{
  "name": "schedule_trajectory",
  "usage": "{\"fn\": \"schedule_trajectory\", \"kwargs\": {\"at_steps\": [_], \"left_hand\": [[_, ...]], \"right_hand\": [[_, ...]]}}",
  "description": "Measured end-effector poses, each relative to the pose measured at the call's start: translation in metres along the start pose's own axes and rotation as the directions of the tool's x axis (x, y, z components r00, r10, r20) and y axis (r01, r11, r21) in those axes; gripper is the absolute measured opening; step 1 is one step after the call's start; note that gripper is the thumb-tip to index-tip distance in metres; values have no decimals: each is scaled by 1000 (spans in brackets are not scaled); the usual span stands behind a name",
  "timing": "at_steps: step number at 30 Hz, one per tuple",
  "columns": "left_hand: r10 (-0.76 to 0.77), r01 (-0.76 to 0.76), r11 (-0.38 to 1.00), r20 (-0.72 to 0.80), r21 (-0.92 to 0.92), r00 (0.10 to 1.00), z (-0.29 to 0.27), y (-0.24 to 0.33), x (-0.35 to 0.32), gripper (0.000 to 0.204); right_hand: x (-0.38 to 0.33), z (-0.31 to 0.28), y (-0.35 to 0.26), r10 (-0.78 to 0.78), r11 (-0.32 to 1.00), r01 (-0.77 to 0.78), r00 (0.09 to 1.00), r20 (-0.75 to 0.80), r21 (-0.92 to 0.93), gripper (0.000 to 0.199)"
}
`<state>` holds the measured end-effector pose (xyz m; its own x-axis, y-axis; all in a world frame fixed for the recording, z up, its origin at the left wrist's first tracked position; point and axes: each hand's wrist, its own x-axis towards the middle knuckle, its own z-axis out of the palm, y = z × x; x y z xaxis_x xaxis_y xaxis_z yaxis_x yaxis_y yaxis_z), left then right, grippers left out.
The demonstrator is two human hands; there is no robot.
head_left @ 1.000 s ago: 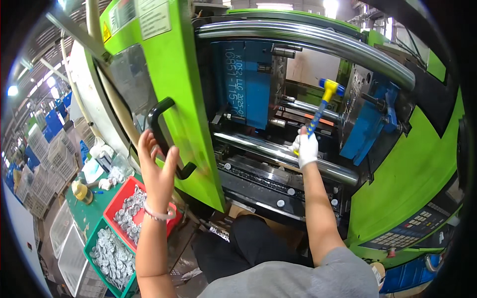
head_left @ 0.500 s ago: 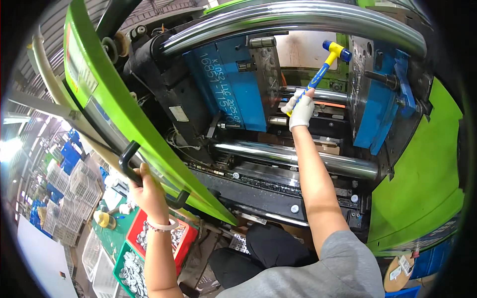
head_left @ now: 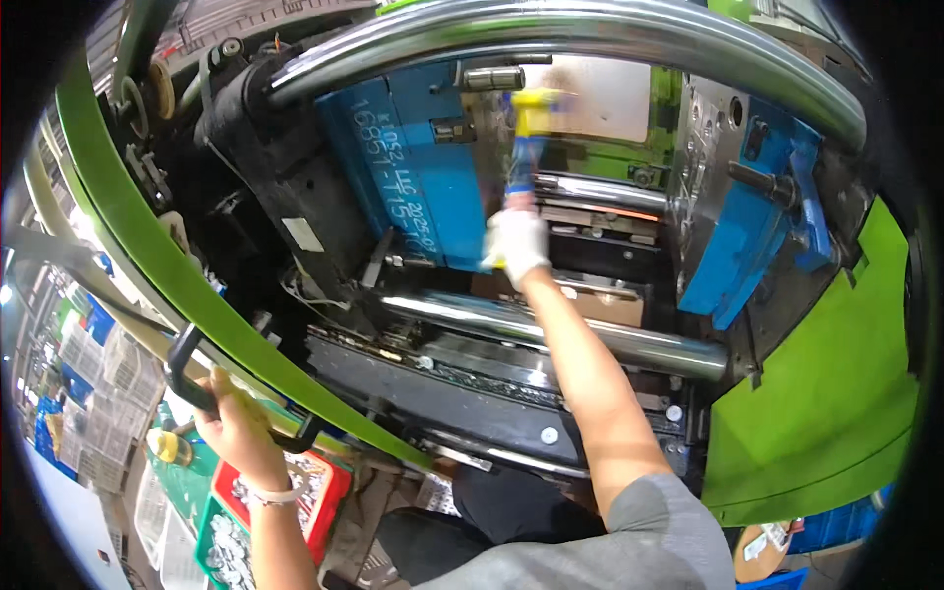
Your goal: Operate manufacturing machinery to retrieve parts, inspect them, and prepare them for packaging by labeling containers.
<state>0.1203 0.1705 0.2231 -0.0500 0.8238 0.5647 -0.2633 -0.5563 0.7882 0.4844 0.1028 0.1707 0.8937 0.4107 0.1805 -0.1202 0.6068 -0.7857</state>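
My right hand point(head_left: 515, 244), in a white glove, is closed around the handle of a mallet point(head_left: 528, 152) with a blue-and-yellow handle and a yellow head. Motion smears the mallet's head, which is beside the metal face of the left blue mould half point(head_left: 433, 187); I cannot tell whether it touches. My bare left hand point(head_left: 239, 428) grips the black pull handle point(head_left: 183, 372) on the green machine door point(head_left: 187, 265). Across the opening stands the right blue mould half point(head_left: 737, 231), its metal face turned towards the left one.
Thick polished bars point(head_left: 570, 29) cross above and below the moulds. A green panel point(head_left: 816, 393) stands at the right. Lower left, a red bin point(head_left: 332, 497) and a green bin point(head_left: 204, 531) hold small silvery parts, with stacked white crates point(head_left: 98, 393) beyond.
My right hand has swung the mallet left, from between the mould halves to the left one. My left hand stays on the door handle. The view has shifted.
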Motion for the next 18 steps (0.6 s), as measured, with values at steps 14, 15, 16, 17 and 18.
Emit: {"fn": "schedule_trajectory", "kwargs": {"at_steps": [14,15,16,17,18], "left_hand": [[78,-77,996,-16,47,997,2,2,2,24],[62,-61,998,-34,34,997,2,1,2,24],[90,-89,995,-13,49,996,1,1,3,22],[101,-101,993,5,64,995,0,0,3,21],[110,-112,991,30,78,993,-1,1,4,19]], "right_hand": [[3,-18,-16,-197,947,233,965,-174,220,53],[1,-6,-14,-158,941,203,971,-179,271,54],[-5,8,-5,10,991,-8,1000,-9,136,55],[-10,14,1,234,972,-230,967,104,-48,57],[-13,11,5,360,929,-363,932,45,67,54]]}}
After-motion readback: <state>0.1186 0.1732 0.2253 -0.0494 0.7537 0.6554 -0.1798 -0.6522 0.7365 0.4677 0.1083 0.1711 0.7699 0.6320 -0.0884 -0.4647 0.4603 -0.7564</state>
